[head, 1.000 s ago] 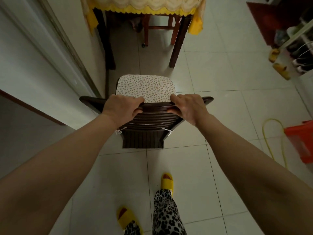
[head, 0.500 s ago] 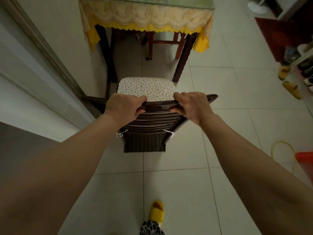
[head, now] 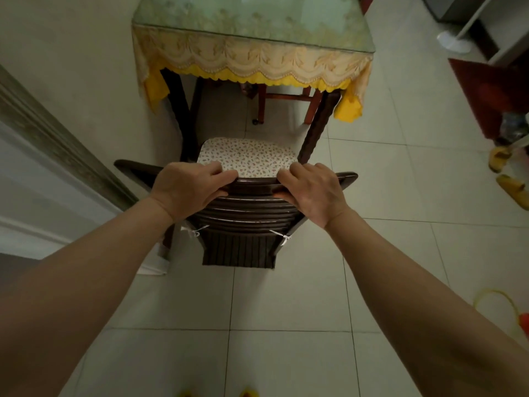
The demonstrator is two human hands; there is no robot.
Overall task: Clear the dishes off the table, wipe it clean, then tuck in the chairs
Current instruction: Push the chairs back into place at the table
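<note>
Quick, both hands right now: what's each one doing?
Left hand: closed, gripping the chair's top rail.
Right hand: closed, gripping the same rail.

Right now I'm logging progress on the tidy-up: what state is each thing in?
Chair: upright, not yet tucked in.
Seat cushion: flat on the seat.
Table: visible top bare.
Left hand: grips the chair's top rail.
Right hand: grips the same rail.

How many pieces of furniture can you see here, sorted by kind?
Dark wooden chair with floral seat cushion: 1
Reddish-brown wooden chair under the table: 1
Table with glass top and yellow-fringed cloth: 1
Total: 3
</note>
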